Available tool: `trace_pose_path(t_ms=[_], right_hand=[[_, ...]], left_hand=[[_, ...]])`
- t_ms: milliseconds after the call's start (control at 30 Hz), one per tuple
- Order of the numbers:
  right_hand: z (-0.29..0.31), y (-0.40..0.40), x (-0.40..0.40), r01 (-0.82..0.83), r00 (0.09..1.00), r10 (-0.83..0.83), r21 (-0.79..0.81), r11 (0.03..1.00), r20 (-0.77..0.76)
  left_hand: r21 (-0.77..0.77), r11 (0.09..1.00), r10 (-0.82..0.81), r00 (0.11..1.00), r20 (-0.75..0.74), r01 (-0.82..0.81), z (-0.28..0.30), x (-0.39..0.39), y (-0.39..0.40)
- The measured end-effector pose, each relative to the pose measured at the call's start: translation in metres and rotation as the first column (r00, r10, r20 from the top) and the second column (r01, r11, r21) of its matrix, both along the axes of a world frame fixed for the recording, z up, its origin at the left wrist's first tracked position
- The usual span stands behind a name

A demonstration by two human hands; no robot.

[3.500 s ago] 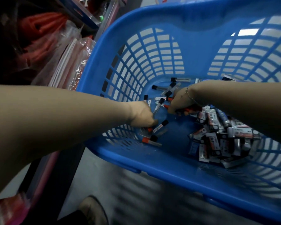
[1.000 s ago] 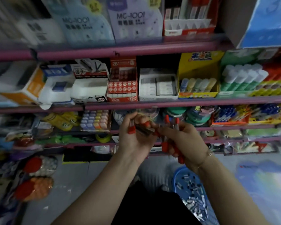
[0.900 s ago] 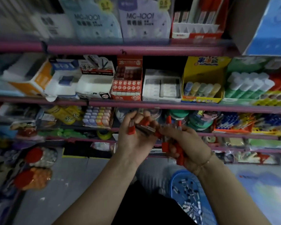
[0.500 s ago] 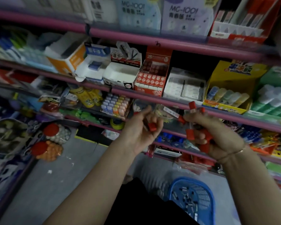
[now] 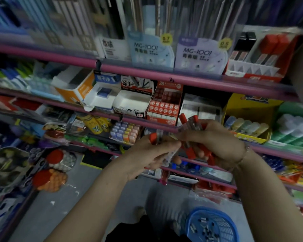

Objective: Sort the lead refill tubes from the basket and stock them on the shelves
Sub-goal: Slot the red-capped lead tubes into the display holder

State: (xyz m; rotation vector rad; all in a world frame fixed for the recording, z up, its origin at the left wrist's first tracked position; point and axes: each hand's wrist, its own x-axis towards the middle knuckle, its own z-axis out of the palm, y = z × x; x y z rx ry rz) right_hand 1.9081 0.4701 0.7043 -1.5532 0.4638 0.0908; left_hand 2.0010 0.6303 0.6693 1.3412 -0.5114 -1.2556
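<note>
While both hands meet before shelves (image 5: 164,127), left hand (image 5: 152,154) pinches few tubes (image 5: 191,122), right hand (image 5: 215,144) grips red-capped bunch; none visibly shelved, apparently; basket (image 5: 211,224) holds many more.

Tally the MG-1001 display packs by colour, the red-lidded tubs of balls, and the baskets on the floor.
Light blue MG-1001 display pack: 1
Lilac MG-1001 display pack: 1
Red-lidded tubs of balls: 2, one with white balls, one with orange balls
Blue plastic basket: 1
Total: 5
</note>
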Motion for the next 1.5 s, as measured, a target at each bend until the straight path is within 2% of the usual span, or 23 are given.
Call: trace_pose_path(t_ms=[100, 200, 267, 400, 567, 633, 667, 700, 733, 767, 800, 833, 900, 967, 1000, 1067, 1133, 1200, 1267, 1300, 1400, 1433, 1500], right_hand=[[-0.008, 0.005, -0.001, 0.012, 0.996, -0.034, 0.252, 0.968, 0.087], [-0.018, 0.01, -0.003, 0.187, 0.959, -0.265, 0.487, 0.853, 0.096], [-0.02, 0.014, -0.006, 0.268, 0.931, -0.356, 0.513, 0.816, 0.079], [-0.017, 0.022, -0.011, 0.305, 0.912, -0.391, 0.436, 0.846, 0.12], [-0.013, 0.029, -0.012, 0.475, 0.822, -0.557, 0.401, 0.783, 0.115], [-0.014, 0.03, -0.013, 0.513, 0.799, -0.595, 0.415, 0.751, 0.087], [-0.012, 0.031, -0.014, 0.515, 0.801, -0.593, 0.41, 0.753, 0.081], [-0.012, 0.031, -0.014, 0.527, 0.799, -0.596, 0.384, 0.759, 0.082], [-0.012, 0.03, -0.014, 0.558, 0.785, -0.612, 0.319, 0.766, 0.099], [-0.012, 0.028, -0.016, 0.602, 0.765, -0.63, 0.196, 0.774, 0.137], [-0.013, 0.026, -0.018, 0.641, 0.751, -0.627, 0.002, 0.768, 0.207], [-0.012, 0.023, -0.02, 0.623, 0.776, -0.561, -0.216, 0.752, 0.288], [-0.009, 0.023, -0.025, 0.438, 0.89, -0.273, -0.516, 0.736, 0.365], [-0.01, 0.024, -0.027, 0.292, 0.928, -0.034, -0.668, 0.684, 0.371], [-0.009, 0.025, -0.026, 0.275, 0.928, -0.002, -0.684, 0.676, 0.372], [-0.004, 0.025, -0.026, 0.306, 0.929, -0.102, -0.582, 0.753, 0.357], [0.001, 0.024, -0.028, 0.362, 0.913, -0.248, -0.365, 0.857, 0.323], [0.008, 0.023, -0.033, 0.384, 0.897, -0.348, -0.092, 0.919, 0.272], [0.011, 0.021, -0.036, 0.349, 0.885, -0.401, 0.235, 0.907, 0.235], [0.011, 0.02, -0.037, 0.332, 0.883, -0.417, 0.339, 0.88, 0.216], [0.013, 0.017, -0.042, 0.325, 0.898, -0.408, 0.371, 0.87, 0.168], [0.013, 0.015, -0.043, 0.338, 0.902, -0.404, 0.332, 0.881, 0.154], [0.018, 0.008, -0.049, 0.409, 0.888, -0.437, 0.189, 0.893, 0.142]], left_hand=[[-0.056, 0.998, -0.028, 0.999, -0.027, 0.026, 0.0, -0.001, -0.004], [-0.079, 0.989, 0.114, 0.979, -0.167, -0.129, -0.003, -0.005, -0.013], [-0.101, 0.964, 0.219, 0.951, -0.219, -0.246, -0.005, -0.005, -0.016], [-0.147, 0.966, 0.215, 0.976, 0.016, -0.21, -0.002, -0.006, -0.015], [-0.008, 0.989, 0.139, 0.904, 0.405, -0.149, 0.005, 0.0, -0.017], [0.042, 0.995, 0.059, 0.894, 0.445, -0.086, 0.006, 0.001, -0.015], [0.042, 0.997, 0.043, 0.923, 0.383, -0.064, 0.006, 0.001, -0.014], [0.021, 0.997, 0.061, 0.97, 0.236, -0.068, 0.007, 0.0, -0.014], [-0.003, 0.994, 0.111, 0.994, 0.023, -0.111, 0.007, 0.0, -0.015], [0.005, 0.987, 0.16, 0.969, -0.189, -0.162, 0.007, 0.001, -0.017], [0.03, 0.98, 0.198, 0.923, -0.331, -0.199, 0.008, 0.002, -0.018], [0.058, 0.976, 0.216, 0.895, -0.391, -0.211, 0.008, 0.003, -0.019], [0.066, 0.981, 0.192, 0.897, -0.399, -0.181, 0.01, 0.004, -0.02], [0.046, 0.994, 0.113, 0.934, -0.338, -0.104, 0.015, 0.003, -0.021], [0.036, 0.997, 0.076, 0.95, -0.303, -0.068, 0.018, 0.003, -0.02], [0.004, 0.999, 0.042, 0.966, -0.256, -0.043, 0.023, 0.004, -0.02], [-0.041, 0.997, 0.057, 0.969, -0.24, -0.069, 0.027, 0.006, -0.02], [-0.062, 0.991, 0.109, 0.98, -0.168, -0.121, 0.03, 0.007, -0.02], [-0.078, 0.993, 0.091, 0.995, -0.04, -0.094, 0.034, 0.005, -0.021], [-0.077, 0.996, 0.047, 0.999, 0.023, -0.045, 0.036, 0.002, -0.022], [0.016, 0.999, -0.037, 0.953, 0.301, 0.034, 0.037, -0.009, -0.03], [0.052, 0.999, -0.029, 0.922, 0.387, 0.009, 0.036, -0.012, -0.033], [0.063, 0.998, -0.007, 0.891, 0.453, -0.024, 0.035, -0.016, -0.039]])
